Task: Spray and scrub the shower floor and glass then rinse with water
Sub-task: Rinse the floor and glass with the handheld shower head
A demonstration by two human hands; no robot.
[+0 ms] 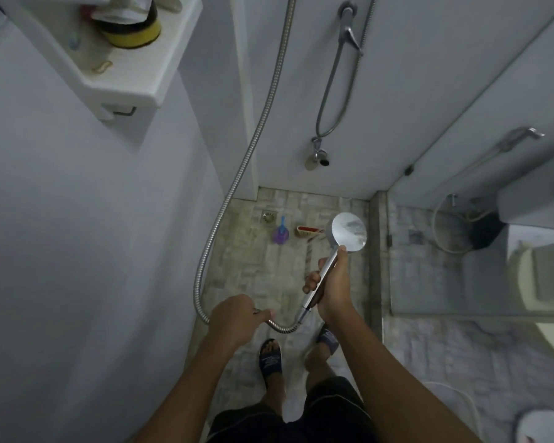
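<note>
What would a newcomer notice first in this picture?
First, the round silver shower head near the centre, its handle gripped by the right hand above the tiled shower floor. The left hand holds its metal hose, which climbs the wall. Farther off, a red brush lies near the drain.

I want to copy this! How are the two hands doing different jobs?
The left hand grips the metal hose, low and close to the body. The right hand grips the shower head by its handle, reaching farther forward. Both are curled around shower parts.
</note>
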